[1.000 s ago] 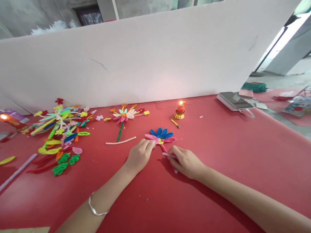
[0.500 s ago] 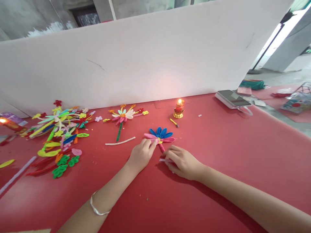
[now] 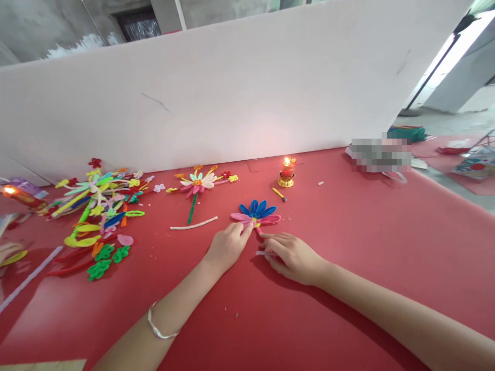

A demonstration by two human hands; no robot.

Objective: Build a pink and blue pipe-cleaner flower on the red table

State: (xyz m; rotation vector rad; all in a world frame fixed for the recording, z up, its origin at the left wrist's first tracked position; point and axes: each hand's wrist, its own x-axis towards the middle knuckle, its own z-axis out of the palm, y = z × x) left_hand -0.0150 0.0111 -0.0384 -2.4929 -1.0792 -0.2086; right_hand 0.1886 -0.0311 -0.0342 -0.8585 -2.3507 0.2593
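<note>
A pipe-cleaner flower (image 3: 260,208) with blue and pink petals, a yellow centre and a short pink stem lies on the red table. My left hand (image 3: 229,244) is closed at its left side, thumb and fingers pressed on the pink petal by the centre. Just below the flower, my right hand (image 3: 294,257) is closed round a thin whitish, translucent stick (image 3: 261,253), whose end pokes out to the left. The right index finger reaches the pink stem. Part of the stem and most of the stick are hidden by the fingers.
A lit red candle (image 3: 286,174) in a gold holder stands behind the flower, near a short yellow-and-black piece (image 3: 279,194). Left are a finished-looking flower (image 3: 196,184), a white pipe cleaner (image 3: 194,224), a colourful pile (image 3: 93,201) and another lit candle (image 3: 23,198). Another person's hand (image 3: 6,253) is at the left edge.
My right index finger has stretched toward the flower's stem. My left hand stays on the petal. Another person's hand has come in at the left edge by a yellow petal.
</note>
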